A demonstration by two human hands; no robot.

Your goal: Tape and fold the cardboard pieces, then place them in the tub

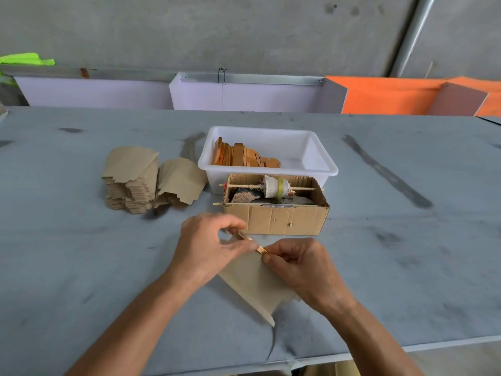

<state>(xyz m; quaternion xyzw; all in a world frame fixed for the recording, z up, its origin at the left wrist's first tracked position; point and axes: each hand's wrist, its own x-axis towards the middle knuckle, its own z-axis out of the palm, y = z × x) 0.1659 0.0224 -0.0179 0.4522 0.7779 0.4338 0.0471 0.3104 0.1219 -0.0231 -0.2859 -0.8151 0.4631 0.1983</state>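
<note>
Nearest, a flat cardboard piece (253, 283) lies on the grey table (81, 267). The left hand (208, 248) and the right hand (301, 267) both pinch its folded upper edge, where a strip of brown tape (254, 244) runs. Beyond sits a cardboard box (276, 215) holding a tape roll (278, 187) on a stick. Left of it, a stack of unfolded cardboard pieces (138, 180). Farthest, touching the box, the white tub (320, 158) holds finished folded pieces (244, 156).

1 head-worn view looks forward and down — close over the table (81, 253) — toward the far wall (244, 28).
</note>
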